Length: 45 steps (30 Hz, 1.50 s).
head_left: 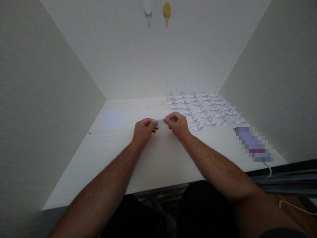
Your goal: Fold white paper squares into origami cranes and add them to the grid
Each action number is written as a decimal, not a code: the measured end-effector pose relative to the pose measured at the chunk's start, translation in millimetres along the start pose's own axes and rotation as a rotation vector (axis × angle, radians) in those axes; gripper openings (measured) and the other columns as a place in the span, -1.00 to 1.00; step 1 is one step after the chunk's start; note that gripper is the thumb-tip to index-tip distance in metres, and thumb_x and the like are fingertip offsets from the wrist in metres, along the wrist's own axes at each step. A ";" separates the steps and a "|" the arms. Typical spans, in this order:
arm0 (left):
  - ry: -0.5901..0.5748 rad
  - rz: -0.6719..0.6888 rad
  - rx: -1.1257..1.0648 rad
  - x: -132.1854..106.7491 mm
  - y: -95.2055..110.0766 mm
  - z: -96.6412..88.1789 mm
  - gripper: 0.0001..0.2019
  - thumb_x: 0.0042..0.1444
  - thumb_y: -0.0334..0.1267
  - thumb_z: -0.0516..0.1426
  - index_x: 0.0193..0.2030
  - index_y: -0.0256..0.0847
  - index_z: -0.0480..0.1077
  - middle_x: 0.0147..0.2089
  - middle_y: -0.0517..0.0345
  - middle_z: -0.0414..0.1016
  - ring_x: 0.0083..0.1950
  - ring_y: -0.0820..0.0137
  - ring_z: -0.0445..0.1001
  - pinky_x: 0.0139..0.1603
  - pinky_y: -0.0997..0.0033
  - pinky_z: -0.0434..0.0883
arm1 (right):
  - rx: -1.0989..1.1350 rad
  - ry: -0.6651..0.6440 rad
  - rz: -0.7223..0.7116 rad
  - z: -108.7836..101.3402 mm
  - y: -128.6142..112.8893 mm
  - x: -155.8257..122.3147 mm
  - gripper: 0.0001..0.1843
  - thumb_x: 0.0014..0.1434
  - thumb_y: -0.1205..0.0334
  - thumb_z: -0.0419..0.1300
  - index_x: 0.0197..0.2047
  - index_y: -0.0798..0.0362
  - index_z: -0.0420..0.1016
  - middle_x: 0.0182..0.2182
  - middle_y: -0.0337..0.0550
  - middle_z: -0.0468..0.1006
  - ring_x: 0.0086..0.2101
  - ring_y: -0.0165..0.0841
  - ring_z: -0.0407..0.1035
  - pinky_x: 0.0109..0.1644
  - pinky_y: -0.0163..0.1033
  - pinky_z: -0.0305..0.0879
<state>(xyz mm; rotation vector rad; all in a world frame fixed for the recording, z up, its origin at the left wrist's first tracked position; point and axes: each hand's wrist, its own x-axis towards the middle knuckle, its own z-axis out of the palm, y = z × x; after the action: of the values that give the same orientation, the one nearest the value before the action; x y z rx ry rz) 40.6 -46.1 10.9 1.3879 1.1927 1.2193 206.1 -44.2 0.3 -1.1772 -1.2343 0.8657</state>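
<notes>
Both my hands meet over the middle of the pale wooden table (158, 158). My left hand (143, 129) and my right hand (177, 124) each pinch one end of a small folded piece of white paper (159, 122), held just above the tabletop. The fingers of both hands are curled closed on it. Behind and to the right of my right hand, several finished white paper cranes (203, 107) lie in rows on the table.
A stack of white paper sheets (113, 119) lies at the left back of the table. A blurred-out flat object (254, 143) with a white cable sits at the right edge. White walls close in on three sides; two hooks (157, 10) hang on the back wall.
</notes>
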 end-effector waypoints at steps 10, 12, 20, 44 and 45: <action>-0.093 -0.024 0.146 1.1 1.8 -3.9 -0.75 -0.02 -0.08 0.28 -0.43 -0.26 0.48 -0.55 0.20 0.45 -0.51 0.49 0.36 -0.44 0.48 0.29 | -0.028 -0.109 0.029 0.3 -4.8 -1.9 -0.76 -0.05 0.08 0.32 -0.43 0.10 0.53 -0.59 -0.26 0.48 -0.58 -0.49 0.27 -0.51 -0.36 0.20; -0.134 -0.032 0.182 0.2 4.0 -4.7 -0.73 -0.04 -0.05 0.29 -0.43 -0.26 0.49 -0.54 0.21 0.44 -0.51 0.49 0.34 -0.44 0.48 0.27 | -0.034 -0.109 0.031 0.1 -5.9 -2.1 -0.80 -0.06 0.12 0.32 -0.45 0.10 0.53 -0.60 -0.27 0.48 -0.58 -0.49 0.27 -0.50 -0.36 0.19; -0.133 -0.046 0.317 -0.6 8.9 -5.4 -0.73 -0.03 -0.06 0.26 -0.39 -0.26 0.54 -0.53 0.20 0.45 -0.52 0.49 0.30 -0.48 0.47 0.19 | -0.040 -0.152 0.029 -0.3 -4.7 -0.2 -0.83 -0.01 0.16 0.31 -0.44 0.11 0.55 -0.62 -0.29 0.47 -0.57 -0.50 0.31 -0.45 -0.37 0.25; -0.245 -0.047 0.506 0.1 10.2 -5.5 -0.69 -0.05 0.00 0.23 -0.46 -0.26 0.50 -0.61 0.27 0.32 -0.56 0.49 0.20 -0.52 0.46 0.08 | -0.053 -0.149 0.035 0.0 -11.0 -3.6 -0.86 0.01 0.21 0.29 -0.49 0.10 0.52 -0.65 -0.31 0.45 -0.60 -0.51 0.27 -0.47 -0.37 0.21; -0.246 -0.051 0.506 0.1 10.6 -5.6 -0.70 -0.07 -0.02 0.24 -0.45 -0.26 0.51 -0.60 0.26 0.33 -0.55 0.49 0.21 -0.52 0.46 0.09 | -0.045 -0.145 0.039 -0.1 -11.5 -4.4 -0.86 0.00 0.21 0.29 -0.50 0.10 0.51 -0.66 -0.32 0.44 -0.61 -0.52 0.25 -0.48 -0.37 0.20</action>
<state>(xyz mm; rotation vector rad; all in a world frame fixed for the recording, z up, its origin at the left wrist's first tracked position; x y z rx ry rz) 36.1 -47.1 22.0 1.8022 1.4038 0.7046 204.2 -51.0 10.5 -1.1948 -1.3584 0.9706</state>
